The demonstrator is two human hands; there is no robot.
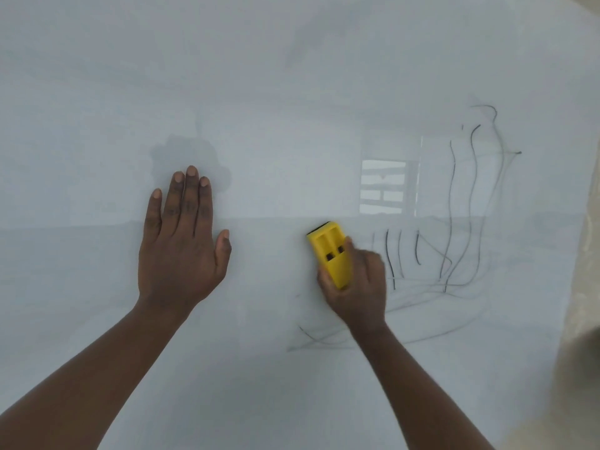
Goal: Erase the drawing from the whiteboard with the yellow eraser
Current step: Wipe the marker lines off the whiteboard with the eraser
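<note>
The whiteboard (259,92) fills nearly the whole view. A black line drawing (461,222) covers its right part, with wavy upright strokes, short bars and faint curved lines running below. My right hand (360,284) grips the yellow eraser (331,251), which is pressed on the board at the drawing's left edge, its dark felt face against the surface. My left hand (181,245) lies flat on the board to the left, fingers spread and holding nothing, well apart from the drawing.
A bright window reflection (383,186) shows on the board just left of the upright strokes. The board's right edge gives way to a beige surface (584,319). A faint grey smudge (188,154) sits above my left hand.
</note>
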